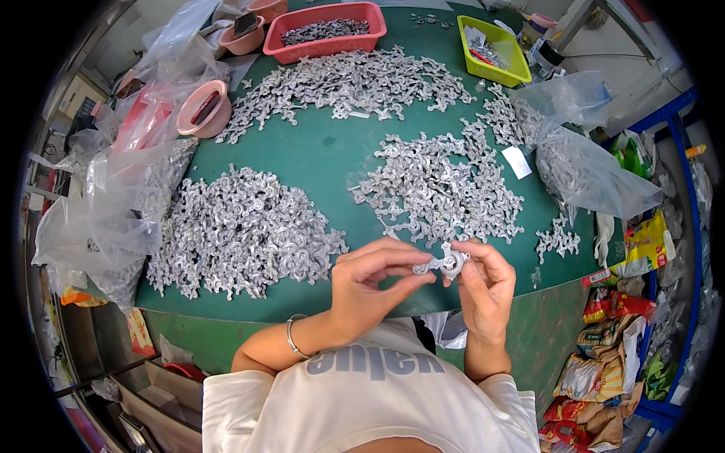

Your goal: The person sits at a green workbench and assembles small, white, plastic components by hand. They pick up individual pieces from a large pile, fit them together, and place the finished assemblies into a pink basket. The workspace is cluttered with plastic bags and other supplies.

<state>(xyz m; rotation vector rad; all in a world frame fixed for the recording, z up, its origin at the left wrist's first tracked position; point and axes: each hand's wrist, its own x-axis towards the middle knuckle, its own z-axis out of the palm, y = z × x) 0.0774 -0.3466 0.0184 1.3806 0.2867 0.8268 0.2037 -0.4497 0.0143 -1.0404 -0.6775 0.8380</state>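
Observation:
A small silvery cast-metal part [451,261], with a rounded middle and short arms, is held up between my hands just above the table's near edge. My left hand [362,283] pinches its left end between thumb and fingertips. From the other side, my right hand [487,291] grips the rounded end with thumb and fingers. Whether this is one part or two joined together, I cannot tell. Right behind my hands lies a loose pile of similar metal parts [445,189]. A larger heap [238,234] of them spreads to the left of my left hand.
Across the back of the green table [325,155] runs another pile [340,83], below a red tub [377,26]. A yellow-green basket [498,68] stands back right, a pink bowl [215,121] left. Plastic bags [113,204] of parts line the left edge; another bag [581,166] sits right.

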